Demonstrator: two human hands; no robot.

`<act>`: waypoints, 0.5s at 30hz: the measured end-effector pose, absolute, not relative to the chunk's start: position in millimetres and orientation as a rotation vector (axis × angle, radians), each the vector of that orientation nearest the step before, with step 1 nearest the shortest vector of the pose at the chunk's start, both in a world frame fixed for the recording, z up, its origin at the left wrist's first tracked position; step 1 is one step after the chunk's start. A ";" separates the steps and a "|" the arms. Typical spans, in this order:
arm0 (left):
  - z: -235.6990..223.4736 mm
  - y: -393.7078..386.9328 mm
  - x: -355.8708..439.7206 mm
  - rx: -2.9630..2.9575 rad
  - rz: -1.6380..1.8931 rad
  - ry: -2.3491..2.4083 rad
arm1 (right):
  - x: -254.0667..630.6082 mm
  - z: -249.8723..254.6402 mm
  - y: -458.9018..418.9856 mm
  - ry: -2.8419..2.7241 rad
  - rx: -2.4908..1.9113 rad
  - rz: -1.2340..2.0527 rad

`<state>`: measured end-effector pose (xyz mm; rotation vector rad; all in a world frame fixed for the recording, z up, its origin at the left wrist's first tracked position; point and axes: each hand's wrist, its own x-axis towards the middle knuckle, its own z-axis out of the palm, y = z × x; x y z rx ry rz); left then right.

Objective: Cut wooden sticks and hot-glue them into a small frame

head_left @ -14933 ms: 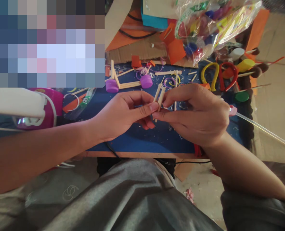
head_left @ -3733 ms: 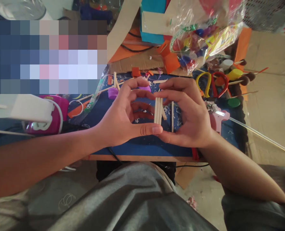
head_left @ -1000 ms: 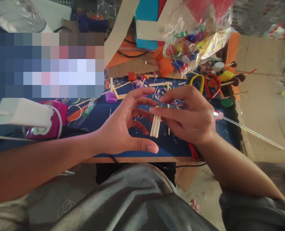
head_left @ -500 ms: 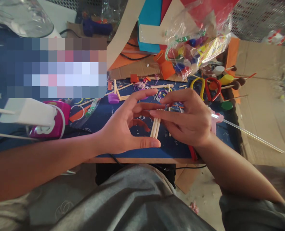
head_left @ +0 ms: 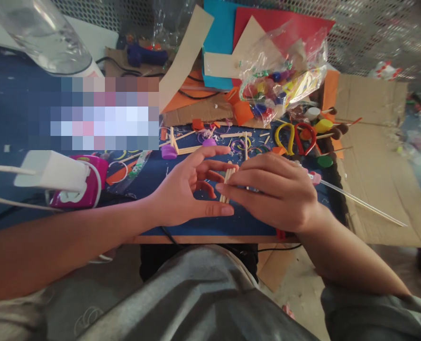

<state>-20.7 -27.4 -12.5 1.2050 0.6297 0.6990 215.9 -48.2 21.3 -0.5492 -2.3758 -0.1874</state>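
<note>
A small row of short pale wooden sticks (head_left: 226, 183) is held upright above the blue tabletop. My left hand (head_left: 182, 192) grips it end to end, thumb at the lower end and a fingertip at the upper one, the other fingers curved behind. From the right, my right hand (head_left: 279, 192) reaches over the row with its fingers together, the fingertips at its right side. What lies under those fingers is hidden, so a grip there cannot be made out. Behind my hands lies a stick frame with purple bottle caps (head_left: 169, 152).
A pink glue gun (head_left: 313, 177) with a clear glue stick lies right of my right hand. Red and yellow scissors handles (head_left: 305, 140) stand behind it. A white plug (head_left: 49, 173) sits in a magenta power socket at left. A water bottle (head_left: 59, 42) is back left, cardboard (head_left: 377, 175) at right.
My right hand has come lower and further over the stick row, covering more of it. The left hand keeps its hold. The whole view has shifted slightly.
</note>
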 end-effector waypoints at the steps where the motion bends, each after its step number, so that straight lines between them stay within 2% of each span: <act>1: -11.8 -27.9 -20.5 1.206 0.692 0.636 | 215.0 24.3 -50.5 -2.400 -0.553 -0.196; 15: -14.6 -23.9 -20.8 1.066 0.677 0.691 | 218.0 21.3 -32.9 -2.439 -0.477 -0.031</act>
